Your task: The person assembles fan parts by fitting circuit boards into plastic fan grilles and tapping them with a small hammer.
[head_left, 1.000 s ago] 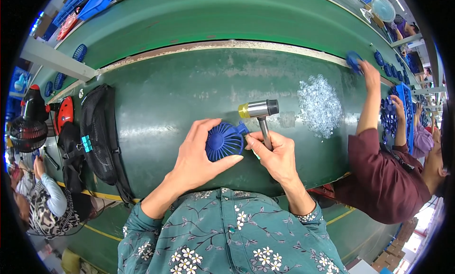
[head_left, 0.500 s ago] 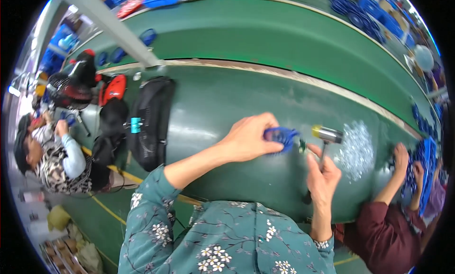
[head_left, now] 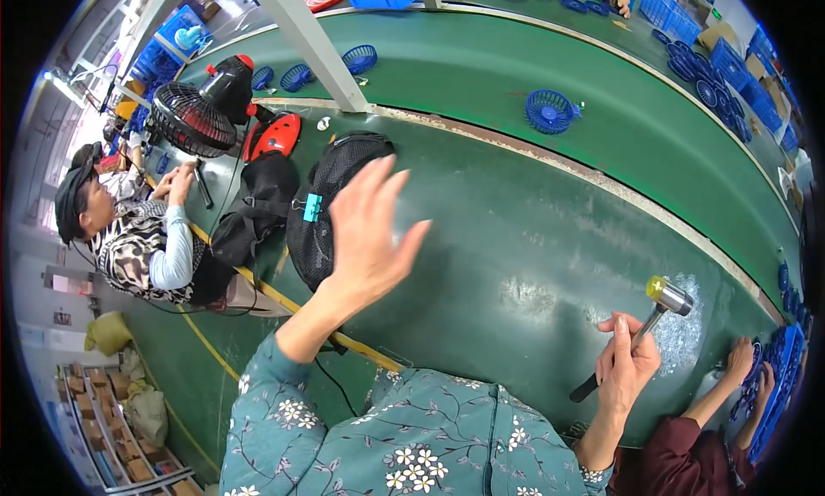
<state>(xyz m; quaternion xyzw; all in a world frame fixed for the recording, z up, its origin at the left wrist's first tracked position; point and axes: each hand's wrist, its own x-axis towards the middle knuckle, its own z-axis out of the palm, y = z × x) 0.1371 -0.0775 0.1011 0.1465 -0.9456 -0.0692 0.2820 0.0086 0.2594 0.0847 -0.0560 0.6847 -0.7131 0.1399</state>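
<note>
1. Since half a second ago, our left hand [head_left: 369, 230] has let go of the blue fan part and lifted, fingers spread and holding nothing, over the green worktable [head_left: 516, 238] near a black mesh bag [head_left: 331, 200].
2. Our right hand [head_left: 626, 369] is wrapped around the dark handle of the small mallet [head_left: 640, 333], held at the table's near edge beside a heap of small clear bits [head_left: 687, 328].
3. We judge the mallet stiff and head-heavy; gripping low on the handle suits swinging, higher up gives control.
</note>
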